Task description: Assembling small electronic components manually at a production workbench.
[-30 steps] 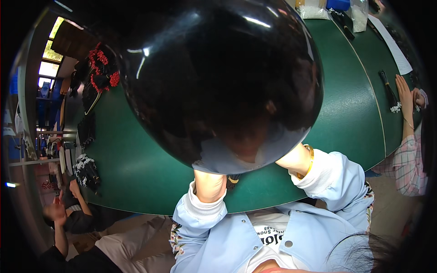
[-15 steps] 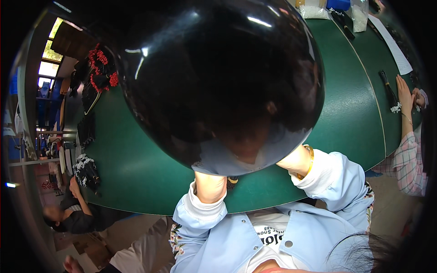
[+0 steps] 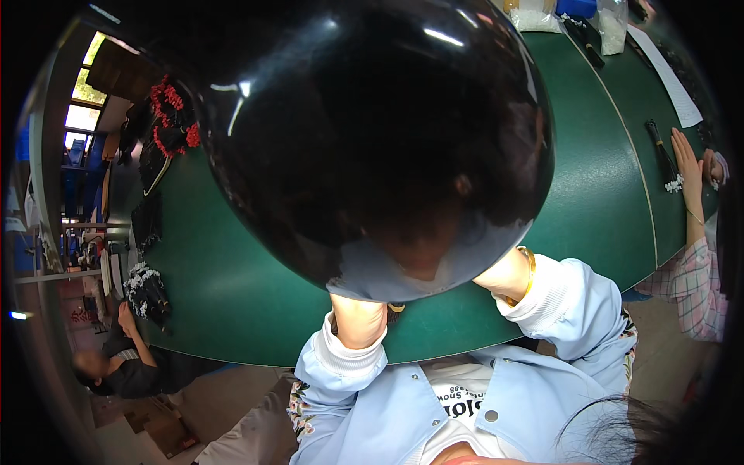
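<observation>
A large glossy black dome [image 3: 380,147] fills the middle of the view and hides most of both my hands. Only the wrist end of my left hand [image 3: 361,322] shows below its lower rim. My right hand [image 3: 502,277] reaches under the dome from the right, a yellow bangle around that wrist. The fingers of both are covered, so what they hold cannot be seen. Beside my left wrist, a small part of a dark bundle with a tan band [image 3: 396,309] peeks out on the green table [image 3: 240,302].
Black bundles with red ends [image 3: 172,116] and a black bundle with white ends [image 3: 146,291] lie along the left. A co-worker's hand [image 3: 687,159] rests by another white-ended black bundle [image 3: 663,155]. A paper sheet [image 3: 666,74] and clear bags [image 3: 612,31] sit far right.
My wrists and the dome stay nearly where they were. At right, the co-worker's forearm and plaid sleeve have shifted slightly. At lower left, a light-clothed leg has moved down, showing more of a cardboard box.
</observation>
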Action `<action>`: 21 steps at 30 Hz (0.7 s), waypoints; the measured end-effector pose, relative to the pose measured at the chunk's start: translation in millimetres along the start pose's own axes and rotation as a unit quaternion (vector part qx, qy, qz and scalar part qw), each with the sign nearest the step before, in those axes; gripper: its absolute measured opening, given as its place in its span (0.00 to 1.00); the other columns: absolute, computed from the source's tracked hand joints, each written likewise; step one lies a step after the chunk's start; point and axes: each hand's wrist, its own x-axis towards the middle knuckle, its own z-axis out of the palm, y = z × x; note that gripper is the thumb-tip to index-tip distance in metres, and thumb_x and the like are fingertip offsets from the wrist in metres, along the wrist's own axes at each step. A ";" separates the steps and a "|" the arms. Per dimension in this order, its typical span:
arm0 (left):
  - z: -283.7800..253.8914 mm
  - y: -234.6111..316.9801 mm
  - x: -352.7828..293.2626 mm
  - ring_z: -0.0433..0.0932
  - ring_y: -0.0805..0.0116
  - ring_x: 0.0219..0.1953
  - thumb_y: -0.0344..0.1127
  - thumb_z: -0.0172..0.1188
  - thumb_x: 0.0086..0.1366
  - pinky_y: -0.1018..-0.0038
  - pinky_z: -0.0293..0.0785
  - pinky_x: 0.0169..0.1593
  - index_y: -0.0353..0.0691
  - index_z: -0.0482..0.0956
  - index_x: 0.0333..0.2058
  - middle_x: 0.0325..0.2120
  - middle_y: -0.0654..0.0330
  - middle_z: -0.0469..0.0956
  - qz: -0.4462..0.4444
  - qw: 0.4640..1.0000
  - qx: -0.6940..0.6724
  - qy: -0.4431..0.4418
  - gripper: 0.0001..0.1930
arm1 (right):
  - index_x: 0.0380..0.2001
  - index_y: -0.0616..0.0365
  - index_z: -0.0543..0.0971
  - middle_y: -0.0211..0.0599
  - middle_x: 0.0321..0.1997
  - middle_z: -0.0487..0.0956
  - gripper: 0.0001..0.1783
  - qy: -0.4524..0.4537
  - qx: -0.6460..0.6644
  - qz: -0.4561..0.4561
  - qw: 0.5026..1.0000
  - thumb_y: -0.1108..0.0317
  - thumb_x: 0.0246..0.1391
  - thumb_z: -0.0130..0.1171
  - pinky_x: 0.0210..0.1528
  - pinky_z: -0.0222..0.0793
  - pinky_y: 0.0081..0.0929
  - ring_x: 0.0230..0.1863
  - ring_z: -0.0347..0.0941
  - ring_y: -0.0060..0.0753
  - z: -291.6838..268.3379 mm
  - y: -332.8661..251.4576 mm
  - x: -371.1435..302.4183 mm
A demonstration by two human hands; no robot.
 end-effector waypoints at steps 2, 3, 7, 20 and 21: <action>-2.1 -0.3 -0.7 0.72 0.74 0.31 0.19 0.56 0.47 0.80 0.66 0.39 0.33 0.72 0.31 0.28 0.61 0.73 -0.002 1.000 -0.007 -0.006 0.10 | 0.30 0.64 0.76 0.37 0.30 0.76 0.08 -0.003 -0.001 0.012 1.000 0.71 0.45 0.55 0.39 0.65 0.20 0.34 0.71 0.24 0.7 -2.9 0.2; -1.9 0.5 -1.2 0.72 0.74 0.31 0.19 0.56 0.47 0.80 0.66 0.39 0.33 0.72 0.31 0.28 0.61 0.73 0.005 1.000 0.018 0.002 0.10 | 0.30 0.64 0.76 0.37 0.30 0.76 0.08 0.000 0.011 0.014 1.000 0.72 0.45 0.55 0.39 0.65 0.19 0.34 0.71 0.24 2.7 -9.5 -0.4; 3.9 5.5 0.0 0.72 0.75 0.30 0.19 0.55 0.48 0.80 0.66 0.39 0.33 0.72 0.30 0.28 0.61 0.73 0.002 0.997 0.078 0.011 0.09 | 0.30 0.65 0.76 0.37 0.30 0.76 0.08 0.012 0.018 0.023 1.000 0.73 0.44 0.55 0.39 0.65 0.19 0.34 0.71 0.23 2.0 -0.4 -1.0; 5.0 6.0 -0.2 0.71 0.74 0.32 0.20 0.54 0.48 0.80 0.64 0.40 0.32 0.71 0.31 0.28 0.60 0.73 0.011 1.000 0.014 -0.014 0.09 | 0.32 0.65 0.76 0.36 0.31 0.76 0.09 -0.004 0.038 0.041 0.998 0.72 0.46 0.53 0.38 0.65 0.17 0.33 0.70 0.21 1.9 -1.1 0.6; 4.3 4.8 -0.7 0.71 0.74 0.33 0.20 0.54 0.48 0.80 0.64 0.40 0.31 0.71 0.31 0.29 0.60 0.73 0.005 1.000 0.025 -0.001 0.09 | 0.32 0.65 0.76 0.36 0.31 0.76 0.09 -0.007 0.045 0.038 0.998 0.72 0.46 0.53 0.38 0.65 0.17 0.33 0.70 0.21 2.1 -1.0 0.6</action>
